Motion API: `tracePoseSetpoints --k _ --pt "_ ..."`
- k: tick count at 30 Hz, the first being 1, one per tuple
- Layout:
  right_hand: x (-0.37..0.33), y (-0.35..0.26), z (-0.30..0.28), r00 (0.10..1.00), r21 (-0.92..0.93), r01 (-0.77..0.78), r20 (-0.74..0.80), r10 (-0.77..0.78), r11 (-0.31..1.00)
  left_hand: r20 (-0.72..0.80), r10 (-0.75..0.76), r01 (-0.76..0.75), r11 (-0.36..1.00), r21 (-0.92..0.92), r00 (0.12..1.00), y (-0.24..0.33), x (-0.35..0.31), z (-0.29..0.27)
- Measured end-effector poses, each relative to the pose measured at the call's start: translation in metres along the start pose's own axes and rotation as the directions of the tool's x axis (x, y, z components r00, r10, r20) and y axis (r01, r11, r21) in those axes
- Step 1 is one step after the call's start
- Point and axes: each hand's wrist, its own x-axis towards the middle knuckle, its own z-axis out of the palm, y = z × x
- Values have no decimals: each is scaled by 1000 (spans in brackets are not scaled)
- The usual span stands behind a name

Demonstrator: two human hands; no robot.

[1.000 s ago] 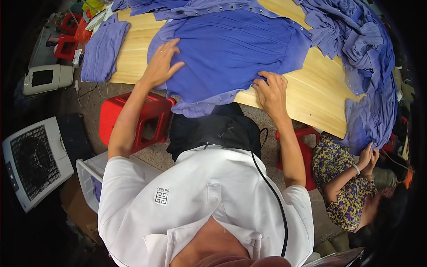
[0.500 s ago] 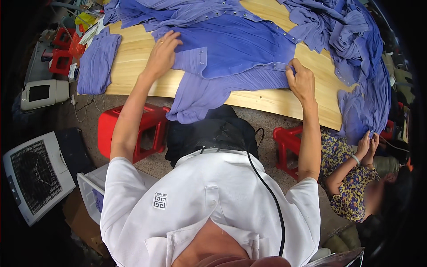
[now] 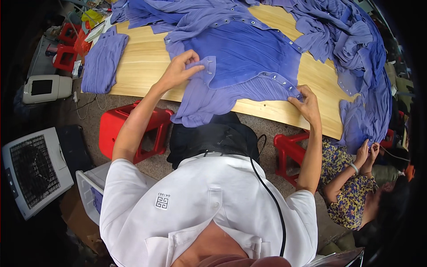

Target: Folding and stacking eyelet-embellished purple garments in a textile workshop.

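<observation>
A purple pleated shirt with metal snaps along its edges lies spread on the wooden table before me. At its left part, my left hand hovers by a folded cuff; thumb and forefinger are apart at the cuff's edge. My right hand pinches the snap-lined strip at the near right corner of the shirt between thumb and fingers. A sleeve hangs over the table's front edge toward my lap.
A folded purple garment lies at the table's left end. More purple garments heap at the right, where a co-worker's hands hold some cloth. Red stools stand under the table's edge; a plastic bin is at my left.
My left hand has moved right and nearer, from lying on the cloth to the cuff. My right hand has drawn nearer, and the strip's snaps now show more.
</observation>
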Motion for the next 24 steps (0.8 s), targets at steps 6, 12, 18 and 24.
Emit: tracePoseSetpoints --k 6,12,18,24 --pt "33 -8 -27 994 573 -83 -12 109 816 -428 -378 42 788 -615 821 -16 -6 -31" --pt "99 2 9 929 111 31 -369 12 993 -384 -308 178 924 -338 871 -64 -5 -36" --pt "10 -81 76 810 -248 468 -264 -524 848 -618 -346 283 938 -202 706 -77 -26 -44" --pt "-13 -129 168 673 -219 723 16 -739 655 -392 290 -63 865 498 873 -9 -10 -5"
